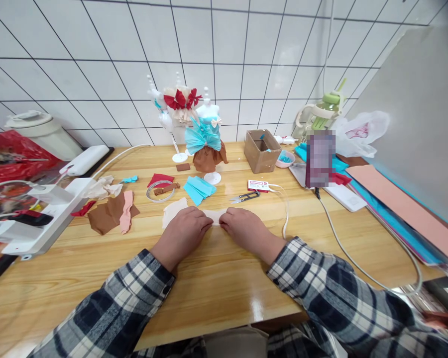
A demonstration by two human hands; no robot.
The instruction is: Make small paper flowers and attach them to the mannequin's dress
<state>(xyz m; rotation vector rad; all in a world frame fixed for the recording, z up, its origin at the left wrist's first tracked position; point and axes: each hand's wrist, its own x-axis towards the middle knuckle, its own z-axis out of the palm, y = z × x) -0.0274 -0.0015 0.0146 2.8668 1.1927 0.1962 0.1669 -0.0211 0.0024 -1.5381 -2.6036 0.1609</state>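
Observation:
Between my two hands, low over the wooden table, a small strip of cream crepe paper (215,217) is stretched. My left hand (187,228) pinches its left end, and my right hand (246,229) pinches its right end. Under and behind my left hand lies another cream paper piece (174,210). Just beyond my hands are thread snips (245,197) and a folded light-blue paper piece (199,189). A roll of clear tape (160,191) rests further left, with a brown paper bow across it. My fingertips partly hide the strip's ends.
Small mannequins (209,112) dressed in paper stand at the back beside a cardboard box (262,150). Brown paper scraps (106,215) and a power strip (56,216) are left. A phone (320,159), its cable (343,256) and coloured paper sheets (403,209) occupy the right.

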